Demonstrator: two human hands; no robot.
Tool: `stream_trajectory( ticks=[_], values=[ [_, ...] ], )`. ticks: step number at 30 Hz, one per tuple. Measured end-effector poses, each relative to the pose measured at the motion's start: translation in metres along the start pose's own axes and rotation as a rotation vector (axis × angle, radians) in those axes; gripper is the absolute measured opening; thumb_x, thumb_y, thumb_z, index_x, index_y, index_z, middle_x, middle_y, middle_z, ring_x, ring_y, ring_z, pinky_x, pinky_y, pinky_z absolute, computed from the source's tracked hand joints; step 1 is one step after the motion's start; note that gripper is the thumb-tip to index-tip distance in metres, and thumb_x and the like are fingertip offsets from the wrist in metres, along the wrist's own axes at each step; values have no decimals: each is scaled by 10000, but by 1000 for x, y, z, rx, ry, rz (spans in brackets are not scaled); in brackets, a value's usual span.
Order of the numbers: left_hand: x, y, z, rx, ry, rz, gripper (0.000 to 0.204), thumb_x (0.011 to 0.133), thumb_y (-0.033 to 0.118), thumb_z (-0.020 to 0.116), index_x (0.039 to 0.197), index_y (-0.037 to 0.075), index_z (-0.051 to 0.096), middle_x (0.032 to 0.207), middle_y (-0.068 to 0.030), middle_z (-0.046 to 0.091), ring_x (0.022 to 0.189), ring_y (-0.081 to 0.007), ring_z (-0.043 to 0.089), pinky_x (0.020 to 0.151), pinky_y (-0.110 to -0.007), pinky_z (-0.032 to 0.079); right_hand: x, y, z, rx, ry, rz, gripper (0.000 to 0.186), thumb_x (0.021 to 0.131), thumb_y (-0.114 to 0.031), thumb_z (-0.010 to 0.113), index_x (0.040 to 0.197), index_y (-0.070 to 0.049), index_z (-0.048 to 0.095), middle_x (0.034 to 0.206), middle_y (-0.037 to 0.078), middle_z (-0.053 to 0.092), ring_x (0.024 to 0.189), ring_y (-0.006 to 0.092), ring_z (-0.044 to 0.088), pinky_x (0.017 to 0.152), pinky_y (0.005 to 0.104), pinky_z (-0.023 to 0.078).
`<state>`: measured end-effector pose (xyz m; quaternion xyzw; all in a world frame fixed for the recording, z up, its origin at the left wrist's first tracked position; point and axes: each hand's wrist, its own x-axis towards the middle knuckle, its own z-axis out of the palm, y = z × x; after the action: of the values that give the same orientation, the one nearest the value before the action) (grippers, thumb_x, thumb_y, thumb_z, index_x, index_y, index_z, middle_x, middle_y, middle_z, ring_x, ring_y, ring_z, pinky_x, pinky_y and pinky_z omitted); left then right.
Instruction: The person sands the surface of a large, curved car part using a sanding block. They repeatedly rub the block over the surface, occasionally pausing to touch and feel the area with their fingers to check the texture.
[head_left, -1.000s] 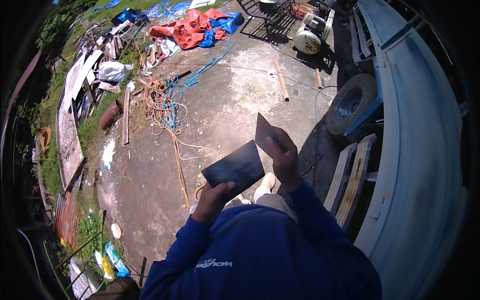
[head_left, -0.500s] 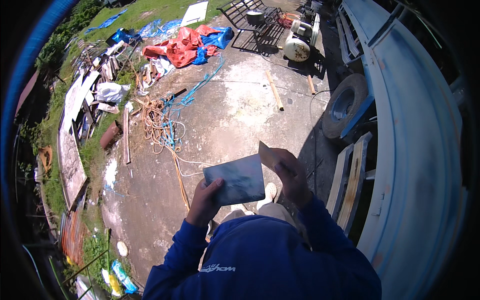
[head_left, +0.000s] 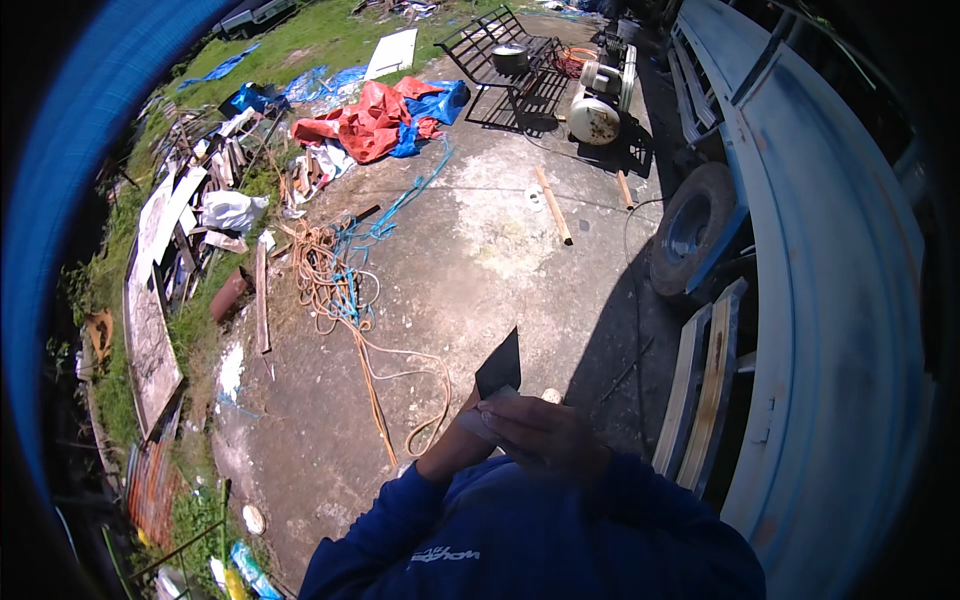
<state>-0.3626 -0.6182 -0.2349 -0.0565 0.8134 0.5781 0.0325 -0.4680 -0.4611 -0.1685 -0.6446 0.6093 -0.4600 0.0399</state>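
Note:
My left hand (head_left: 450, 452) holds a dark, flat rectangular plate (head_left: 499, 362) tilted up at the lower middle, just above my blue-clothed body; its fingers are mostly hidden behind my right hand. My right hand (head_left: 535, 432) is closed on a smaller thin, paler plate (head_left: 480, 425), pressed close against the dark plate. Whether the two plates touch is hard to tell. A pale shoe (head_left: 551, 396) shows just beyond my right hand.
Tangled ropes (head_left: 318, 262) lie on the concrete at left, beside scrap boards (head_left: 152, 300) and red and blue tarps (head_left: 365, 125). Ahead are a compressor (head_left: 592, 117), metal bench (head_left: 485, 45) and wood strips (head_left: 552, 205). A blue-grey metal body with a wheel (head_left: 690, 225) lines the right.
Both hands have drawn together and lower, my right hand now partly covering my left. The dark plate has turned from lying broad-face up to a narrower, tilted view. The camera looks slightly farther ahead.

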Motion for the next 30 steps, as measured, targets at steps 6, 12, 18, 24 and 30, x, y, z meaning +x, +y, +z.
stream_trajectory(
  ticks=[6, 12, 18, 24, 30],
  values=[
    [1, 12, 31, -257, 404, 89, 269, 931, 43, 575, 1195, -7, 577, 1110, -141, 655, 1042, -256, 644, 856, -363, 521, 14, 43, 4, -201, 162, 155, 378, 880, -70, 669, 1250, -4, 622, 1207, 154, 662, 1084, 293, 678, 886, 387, 590],
    [-8, -7, 25, -321, 403, -25, 247, 925, 16, 599, 1172, 3, 594, 1130, -100, 649, 1070, -205, 623, 899, -357, 510, 4, 36, 25, -124, 237, 139, 312, 893, -74, 680, 1197, -11, 649, 1169, 148, 681, 1009, 312, 700, 836, 377, 596],
    [-12, -5, 17, -325, 383, -50, 358, 910, 0, 606, 1264, -10, 551, 1191, -135, 638, 1125, -222, 610, 948, -353, 493, 13, 9, 32, -91, 205, 68, 302, 903, -65, 651, 1198, 0, 648, 1189, 153, 671, 1013, 322, 693, 865, 386, 582],
    [-10, -9, 19, -525, 404, -47, 475, 935, 24, 623, 1382, -24, 469, 1303, -151, 601, 1222, -221, 571, 1003, -350, 466, 18, 14, 31, -57, 247, 215, 281, 930, -103, 637, 1198, -17, 648, 1161, 151, 674, 1023, 327, 687, 871, 382, 575],
    [-9, 3, 31, -547, 498, -3, 326, 972, 115, 641, 1268, -11, 584, 1193, -112, 681, 1068, -193, 663, 944, -330, 516, 14, 94, 27, 296, 518, 691, 164, 1020, -157, 559, 1068, -24, 643, 954, 114, 650, 840, 170, 632, 754, 293, 497]
  ],
)
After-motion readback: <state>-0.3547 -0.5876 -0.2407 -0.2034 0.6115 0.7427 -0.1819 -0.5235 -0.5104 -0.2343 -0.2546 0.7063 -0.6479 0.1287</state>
